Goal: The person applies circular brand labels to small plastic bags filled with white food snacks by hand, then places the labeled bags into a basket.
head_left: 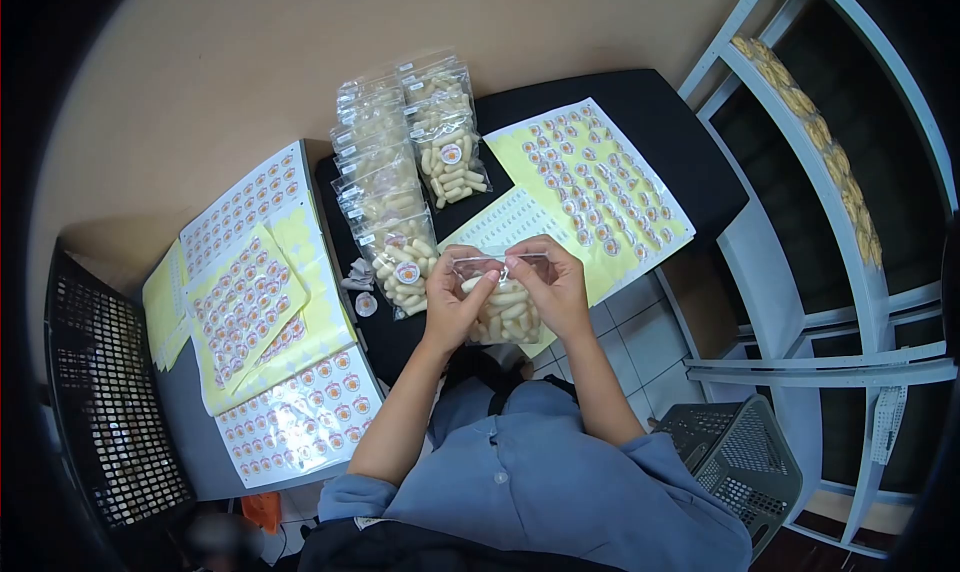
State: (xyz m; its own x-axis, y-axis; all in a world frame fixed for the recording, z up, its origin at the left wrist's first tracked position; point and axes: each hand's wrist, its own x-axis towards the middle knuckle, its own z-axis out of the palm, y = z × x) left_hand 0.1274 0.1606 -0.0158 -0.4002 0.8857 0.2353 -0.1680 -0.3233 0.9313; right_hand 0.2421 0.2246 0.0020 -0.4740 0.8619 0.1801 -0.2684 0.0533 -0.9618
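Both hands hold a clear plastic bag (pixel 508 317) of pale capsule-shaped pieces in front of the body. My left hand (pixel 460 297) pinches the bag's upper left edge, and my right hand (pixel 552 284) pinches its upper right part, thumbs close together. Just beyond the hands lies a sheet of small printed labels (pixel 495 222). To the left, overlapping rows of filled bags (pixel 385 187) stretch away, and the nearest bag (pixel 405 272) carries a round sticker. Another stickered bag (pixel 455 162) lies at the front of the right row.
A yellow sticker sheet (pixel 600 192) lies on the black table (pixel 690 142). More sticker sheets (pixel 250 302) cover the grey table at left. A black basket (pixel 120 402) stands far left, a grey basket (pixel 745 462) lower right, and white shelving (pixel 830 192) at right.
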